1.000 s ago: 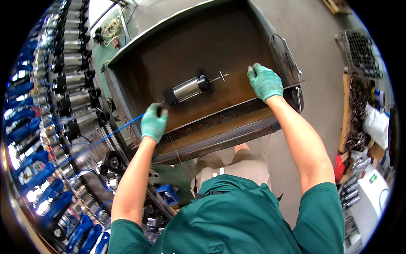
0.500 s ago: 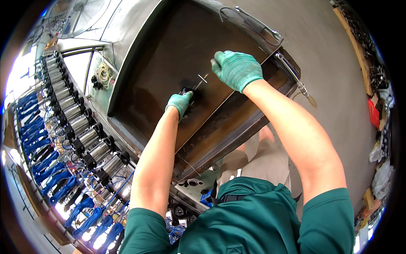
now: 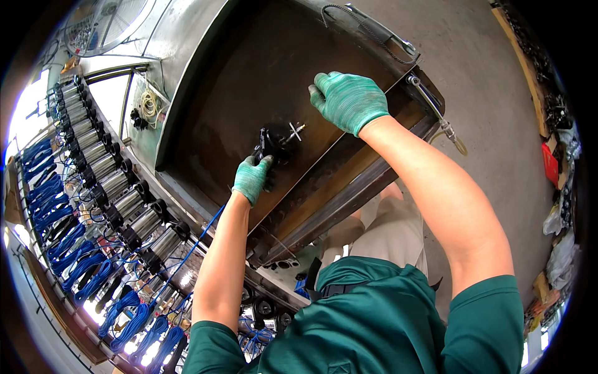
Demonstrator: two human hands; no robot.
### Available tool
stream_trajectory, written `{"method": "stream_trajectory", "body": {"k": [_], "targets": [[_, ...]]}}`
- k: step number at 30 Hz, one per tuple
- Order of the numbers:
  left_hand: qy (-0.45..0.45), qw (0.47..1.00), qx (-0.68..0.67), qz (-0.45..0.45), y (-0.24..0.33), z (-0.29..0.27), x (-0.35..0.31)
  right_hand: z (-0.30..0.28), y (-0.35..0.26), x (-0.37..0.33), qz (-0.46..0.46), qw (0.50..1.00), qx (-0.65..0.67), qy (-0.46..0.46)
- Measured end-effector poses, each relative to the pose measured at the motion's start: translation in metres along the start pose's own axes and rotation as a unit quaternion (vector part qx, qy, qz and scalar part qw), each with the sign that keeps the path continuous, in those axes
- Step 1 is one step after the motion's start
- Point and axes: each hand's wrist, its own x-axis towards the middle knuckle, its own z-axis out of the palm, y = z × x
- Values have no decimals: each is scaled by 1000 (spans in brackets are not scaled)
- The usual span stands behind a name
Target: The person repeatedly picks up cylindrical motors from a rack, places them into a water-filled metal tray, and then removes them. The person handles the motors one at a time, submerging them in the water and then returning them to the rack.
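Observation:
My left hand [image 3: 250, 179], in a green knit glove, is closed around the lower end of a black part [image 3: 270, 143]. The part is over the dark metal tray [image 3: 215, 112]; whether it touches the tray floor I cannot tell. From its upper right side a small T-shaped metal fitting [image 3: 295, 132] sticks out, with a brass-coloured tip. My right hand [image 3: 351, 103], gloved likewise, is held above the tray's right part with its fingers curled. The back of the hand hides anything within them.
A ratchet wrench [image 3: 427, 100] lies across the tray's right corner, near a ring-ended fitting. A long wrench [image 3: 383, 30] and a dark braided cord rest at the far edge. To the left stand several metal cylinders [image 3: 115, 181] with bundled blue cables [image 3: 53, 199].
My left hand has drawn back toward me and slightly left, and more of the black part now shows. The T-shaped fitting sits lower. My right hand has barely moved.

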Motion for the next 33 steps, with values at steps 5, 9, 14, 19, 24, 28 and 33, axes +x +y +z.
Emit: {"method": "stream_trajectory", "body": {"k": [5, 9, 14, 19, 24, 28, 33], "targets": [[-15, 1000, -9, 9, -7, -2, -11, -1, 0, 0, -6, 1000, -4, 5], [0, 1000, 3, 22, -6, -1, -20, 0, 0, 1, -3, 1000, -7, 1], [6, 1000, 9, 6, -14, -4, -18, -3, -2, 1, 3, 1000, -10, -7], [9, 1000, 17, 16, -15, -6, -21, -3, -2, 1, 7, 1000, -10, -11], [11, 1000, 13, 19, -19, -5, -24, -5, -4, 1, 11, 1000, -16, -17], [16, 999, 31, 0, -14, -6, -31, 3, 1, 1, -5, 1000, -15, 23], [58, 981, 137, 126, -63, -32, -8, 2, -3, 0, 3, 1000, -15, 7]]}}
